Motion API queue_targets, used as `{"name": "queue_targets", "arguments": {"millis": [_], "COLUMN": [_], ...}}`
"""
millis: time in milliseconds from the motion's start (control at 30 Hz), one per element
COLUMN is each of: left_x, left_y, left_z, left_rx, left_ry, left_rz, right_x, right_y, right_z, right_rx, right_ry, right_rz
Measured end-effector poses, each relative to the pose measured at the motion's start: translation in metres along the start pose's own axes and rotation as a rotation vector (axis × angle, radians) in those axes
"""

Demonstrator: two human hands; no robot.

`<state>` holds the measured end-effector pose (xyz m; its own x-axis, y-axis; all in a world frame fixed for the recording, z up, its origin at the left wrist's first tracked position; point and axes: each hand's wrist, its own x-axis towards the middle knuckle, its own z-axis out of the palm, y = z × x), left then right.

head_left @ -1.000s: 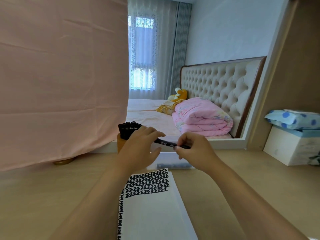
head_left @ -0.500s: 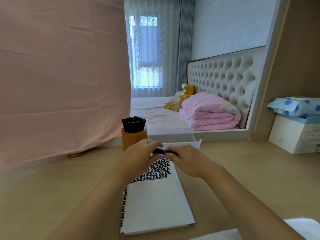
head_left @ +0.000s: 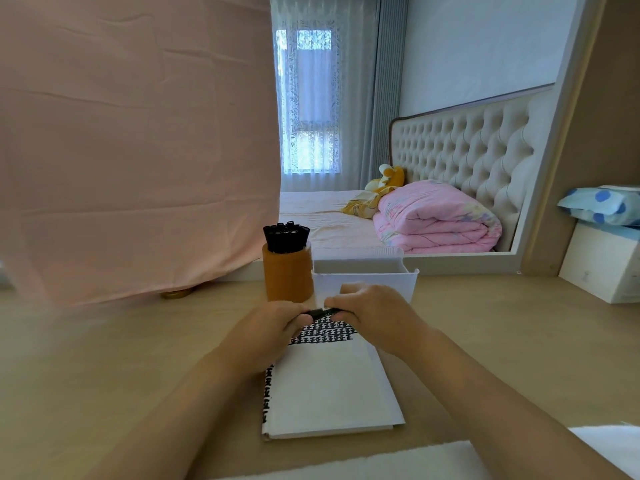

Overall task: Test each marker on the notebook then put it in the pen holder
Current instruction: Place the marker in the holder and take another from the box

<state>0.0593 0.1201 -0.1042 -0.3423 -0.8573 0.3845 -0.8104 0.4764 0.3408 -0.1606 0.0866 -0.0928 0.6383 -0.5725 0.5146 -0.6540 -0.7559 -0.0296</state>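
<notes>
- Head view, counted: two hands, one marker held between them, one notebook, one pen holder.
- The left hand (head_left: 273, 332) and the right hand (head_left: 375, 311) each curl their fingers round one end of a single black marker (head_left: 320, 312). It lies level, running from 9 to 3 o'clock. Only a short stretch shows between the fists, so I cannot tell whether its cap is on.
- The marker sits just over the far end of the notebook (head_left: 329, 386), at its 12 o'clock, above a block of black scribbled rows.
- The notebook lies flat on the desk (head_left: 121, 358), with more black marks down its left margin; the left forearm covers its near left corner.
- The pen holder (head_left: 287, 275), an orange cylinder, stands upright at the notebook's 11 o'clock, just beyond the left hand. It is packed with black markers (head_left: 285, 233), caps up, too crowded to count surely.
- One white bin (head_left: 367, 282) stands just beside the holder at 12 to 1 o'clock; the right hand hides its lower front.
- One pink cloth (head_left: 138, 150) hangs at 9 to 11 o'clock.
- One white box (head_left: 602, 268) stands at 3 o'clock, with a blue-dotted packet (head_left: 599, 206) on top.
- Beyond, at 1 o'clock, are one folded pink quilt (head_left: 436, 220) and one yellow plush toy (head_left: 384, 181).
</notes>
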Motion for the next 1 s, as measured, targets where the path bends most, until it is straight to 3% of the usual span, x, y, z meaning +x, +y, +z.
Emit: {"name": "queue_targets", "arguments": {"millis": [100,267,500,733,900,1000], "left_x": [-0.002,-0.010,-0.012,-0.014,-0.008,-0.002], "left_y": [-0.017,-0.054,-0.063,-0.068,-0.039,-0.003], "left_z": [-0.005,-0.011,-0.002,0.004,-0.004,-0.008], "left_rx": [-0.037,-0.022,0.157,0.203,0.160,0.014], "left_ry": [-0.010,0.108,0.150,0.128,0.238,0.216], "left_rz": [-0.104,-0.157,-0.325,-0.370,-0.218,-0.043], "right_x": [-0.005,-0.012,-0.007,-0.005,-0.006,-0.011], "right_y": [0.012,0.023,0.018,0.007,0.014,0.021], "right_z": [-0.004,-0.005,0.001,-0.005,-0.015,-0.017], "right_rx": [-0.019,0.133,0.381,0.831,1.238,1.280], "right_ry": [0.052,-0.040,-0.103,-0.009,0.022,-0.012], "right_rz": [0.040,0.225,0.330,0.426,0.527,0.498]}}
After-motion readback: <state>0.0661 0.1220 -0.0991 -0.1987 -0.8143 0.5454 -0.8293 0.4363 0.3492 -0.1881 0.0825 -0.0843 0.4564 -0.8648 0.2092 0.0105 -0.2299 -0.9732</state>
